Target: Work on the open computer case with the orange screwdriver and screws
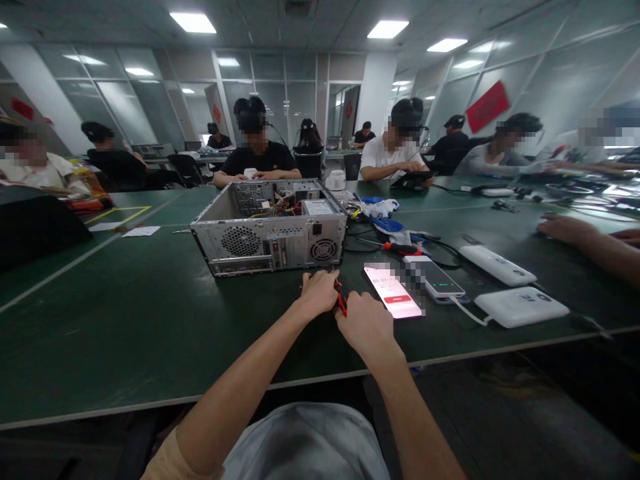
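Close in front of the computer case, my left hand [320, 291] and my right hand [367, 321] meet over a small red-and-black-handled tool [341, 299] that looks like pliers. The fingers of my left hand are closed at its far end, and my right hand is closed round the near end of the handles. Most of the tool is hidden by my hands. The open metal computer case [295, 250] lies on its side just beyond, its rear panel facing me, with cables and a power supply inside. A lit phone [395, 291] lies right of my right hand.
On the green table [125, 313], a red-and-black screwdriver [400, 248] and blue-and-white gloves [390, 230] lie right of the case. Power banks [520, 307] and a cabled device [437, 277] sit further right. A neighbour's hand [567, 228] rests at the right; other people sit opposite.
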`<state>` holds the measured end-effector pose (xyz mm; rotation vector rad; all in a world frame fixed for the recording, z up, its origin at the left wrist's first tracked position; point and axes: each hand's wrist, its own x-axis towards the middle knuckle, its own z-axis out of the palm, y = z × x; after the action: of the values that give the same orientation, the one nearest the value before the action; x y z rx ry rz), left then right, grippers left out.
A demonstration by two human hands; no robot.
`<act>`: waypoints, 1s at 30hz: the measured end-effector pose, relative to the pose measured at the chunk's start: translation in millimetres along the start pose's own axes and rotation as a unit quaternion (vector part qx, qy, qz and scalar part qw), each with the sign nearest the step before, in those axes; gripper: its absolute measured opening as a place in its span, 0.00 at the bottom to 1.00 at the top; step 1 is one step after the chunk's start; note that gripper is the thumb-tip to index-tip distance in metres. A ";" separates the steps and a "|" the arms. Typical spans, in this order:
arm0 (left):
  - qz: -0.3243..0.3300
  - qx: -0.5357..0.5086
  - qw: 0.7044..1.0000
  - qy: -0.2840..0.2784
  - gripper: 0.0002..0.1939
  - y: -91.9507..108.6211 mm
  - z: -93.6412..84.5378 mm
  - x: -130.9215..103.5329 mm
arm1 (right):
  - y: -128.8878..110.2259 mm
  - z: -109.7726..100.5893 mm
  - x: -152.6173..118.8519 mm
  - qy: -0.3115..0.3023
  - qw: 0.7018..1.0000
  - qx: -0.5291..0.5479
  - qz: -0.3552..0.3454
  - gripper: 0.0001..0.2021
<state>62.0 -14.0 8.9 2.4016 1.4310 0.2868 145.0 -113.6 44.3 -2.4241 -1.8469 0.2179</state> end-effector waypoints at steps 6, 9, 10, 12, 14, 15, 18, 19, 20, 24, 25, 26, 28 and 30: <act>0.028 0.034 0.999 0.005 0.27 0.4 2.9 -2.1 | -0.7 2.2 -2.3 0.004 1.000 -0.025 -0.010 0.11; 0.059 0.073 0.995 0.016 0.27 -3.9 2.8 -0.1 | 1.1 3.9 -0.2 0.019 1.000 -0.010 0.003 0.10; 0.075 0.090 0.993 0.018 0.28 -5.6 2.3 0.5 | 2.7 4.2 1.4 0.022 1.000 -0.005 0.011 0.11; 0.108 0.118 0.987 0.018 0.29 -8.8 0.7 1.0 | 6.6 5.8 6.2 0.026 0.999 0.010 0.025 0.13; 0.133 0.126 0.983 0.016 0.31 -11.1 -0.8 0.4 | 9.9 10.0 12.6 0.038 0.998 0.033 0.034 0.15; 0.141 0.124 0.982 0.016 0.31 -11.7 -1.5 -0.3 | 10.7 13.2 15.8 0.051 0.997 0.044 0.034 0.15; 0.150 0.118 0.981 0.018 0.30 -11.8 -4.2 -3.8 | 8.8 23.9 22.6 0.085 0.993 0.076 0.031 0.15; 0.150 0.117 0.982 0.016 0.30 -11.5 -5.4 -5.2 | 7.1 26.6 23.3 0.087 0.992 0.087 0.033 0.14; 0.150 0.115 0.982 0.012 0.29 -11.2 -6.7 -6.6 | 5.1 28.4 23.3 0.089 0.991 0.096 0.030 0.13; 0.145 0.101 0.984 0.013 0.30 -10.5 -10.4 -11.5 | 0.7 28.5 21.0 0.087 0.988 0.128 0.015 0.10; 0.146 0.093 0.985 0.017 0.30 -10.4 -10.4 -12.4 | 1.1 27.9 21.0 0.087 0.987 0.134 0.013 0.09; 0.149 0.081 0.985 0.021 0.30 -10.1 -10.0 -13.0 | 2.1 27.4 21.4 0.088 0.986 0.138 0.009 0.09; 0.156 0.055 0.986 0.029 0.30 -9.7 -8.3 -13.5 | 5.2 27.3 23.2 0.094 0.985 0.146 0.002 0.10; 0.157 0.035 0.986 0.034 0.28 -9.6 -6.4 -12.7 | 8.5 28.6 25.8 0.105 0.982 0.156 0.000 0.10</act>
<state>46.0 -19.8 11.1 2.6969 1.1008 0.4011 155.1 -91.4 13.2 -2.1460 -1.5887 0.2221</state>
